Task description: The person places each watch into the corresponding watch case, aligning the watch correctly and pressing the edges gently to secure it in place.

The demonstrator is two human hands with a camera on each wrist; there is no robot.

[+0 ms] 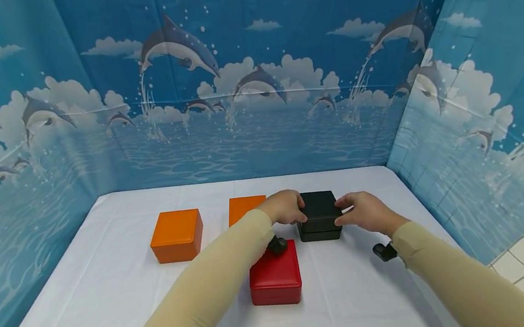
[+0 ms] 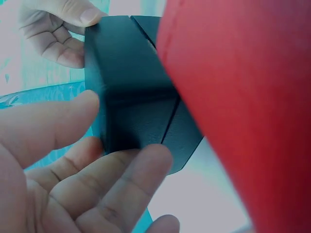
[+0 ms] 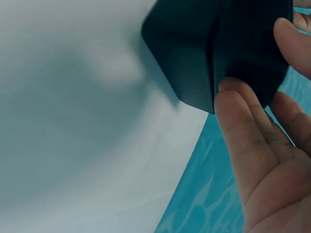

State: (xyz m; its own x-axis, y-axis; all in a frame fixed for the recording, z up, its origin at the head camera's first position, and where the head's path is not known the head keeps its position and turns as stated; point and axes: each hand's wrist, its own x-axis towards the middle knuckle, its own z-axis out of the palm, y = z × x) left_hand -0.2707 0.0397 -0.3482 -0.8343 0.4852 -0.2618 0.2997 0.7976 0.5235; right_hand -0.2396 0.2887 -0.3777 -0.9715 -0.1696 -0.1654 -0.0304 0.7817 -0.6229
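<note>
A black lidded box [image 1: 318, 207] stands on the white table, right of centre, with a thin seam between lid and base. My left hand [image 1: 284, 207] holds its left side, and in the left wrist view the fingertips [image 2: 154, 155] lie on the box wall by the seam. From the opposite side my right hand [image 1: 365, 210] holds the box, its fingertips [image 3: 233, 99] at the seam in the right wrist view. The lid sits down on the base. Below my left wrist is a red box [image 1: 275, 277], partly covered by the wrist camera.
One orange box [image 1: 176, 232] stands at the left of the white-clothed table [image 1: 127, 308]. A second orange box [image 1: 244, 208] is behind my left forearm, partly hidden. Blue dolphin curtains [image 1: 259, 142] hang round the back and sides.
</note>
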